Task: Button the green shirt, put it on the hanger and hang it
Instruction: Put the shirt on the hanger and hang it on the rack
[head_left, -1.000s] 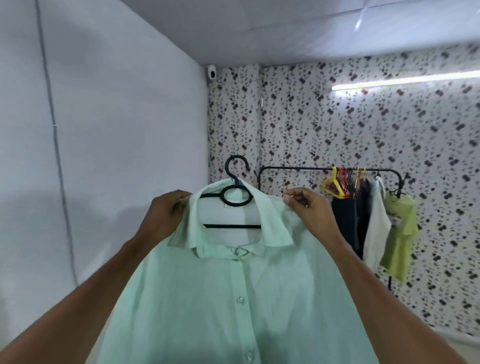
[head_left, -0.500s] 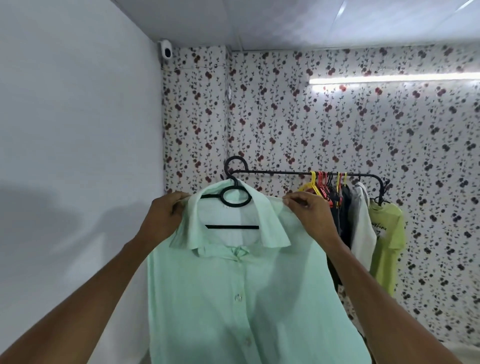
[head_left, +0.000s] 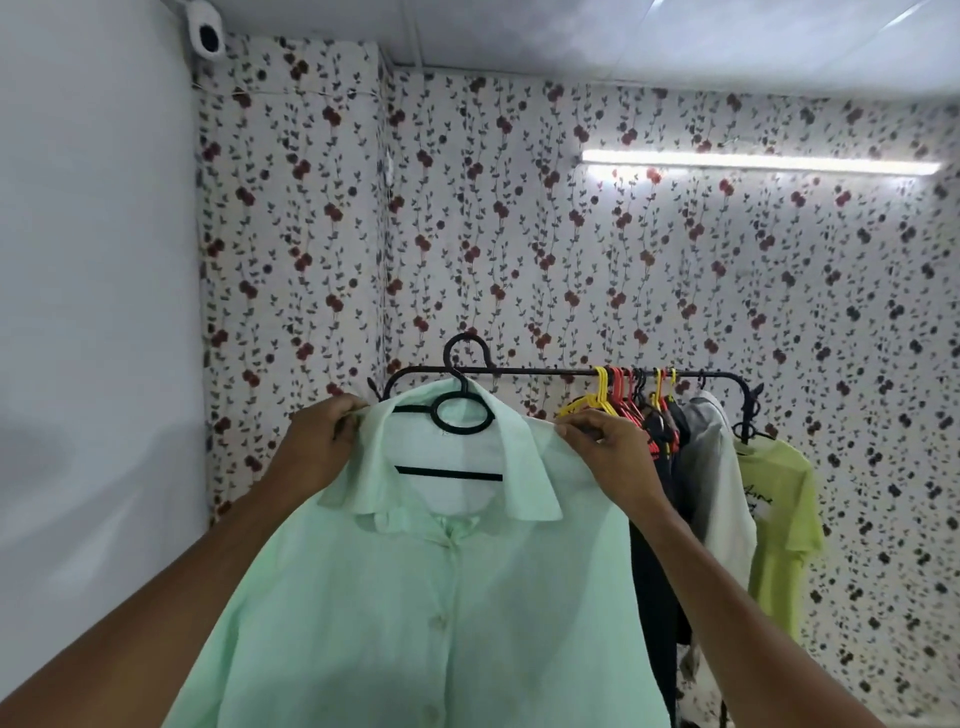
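The pale green shirt (head_left: 415, 597) is buttoned down the front and sits on a black hanger (head_left: 460, 410), whose hook rises above the collar. The hook stands level with the left end of the black clothes rail (head_left: 540, 372); whether it rests on the rail I cannot tell. My left hand (head_left: 317, 447) grips the shirt's left shoulder beside the collar. At the right shoulder, my right hand (head_left: 605, 441) pinches the fabric. Both arms reach forward and up, holding the shirt spread in front of me.
Yellow and red hangers (head_left: 618, 395), dark clothes, a white garment (head_left: 719, 493) and a lime T-shirt (head_left: 779, 525) hang on the rail's right part. A plain white wall (head_left: 93, 312) stands on the left, floral wallpaper behind. A lit tube lamp (head_left: 758, 162) glows high on the right.
The view has swung right and closed in on the rail. The shirt on its hanger has been carried toward the rail's left end, and both hands keep their hold.
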